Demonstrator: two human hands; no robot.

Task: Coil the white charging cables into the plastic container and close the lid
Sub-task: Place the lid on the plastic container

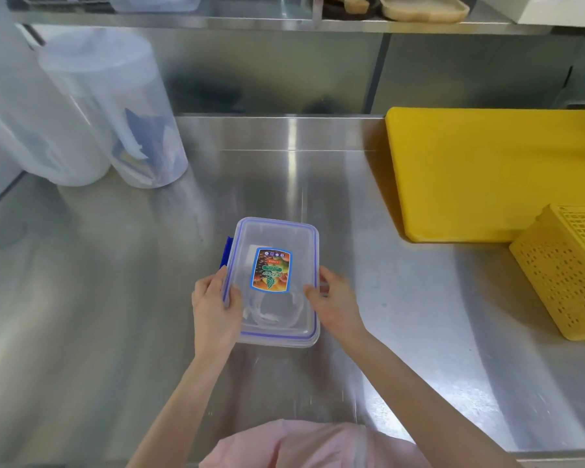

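Note:
A clear plastic container [313, 336] with a blue-trimmed lid [277, 236] sits on the steel counter in front of me. The lid lies on top and carries a colourful label [271, 270]. Through the clear plastic I see white charging cable [267, 312] coiled inside near the front. My left hand [215, 305] grips the container's left long side, thumb on the lid. My right hand [333, 304] holds the right side, fingers over the edge clip. A blue clip [226, 251] sticks out on the left side, behind my left hand.
A yellow cutting board [487, 173] lies at the back right, with a yellow perforated basket [568, 271] in front of it. Two tall translucent tubs [115, 106] stand at the back left. A steel backsplash and a shelf with trays run along the back.

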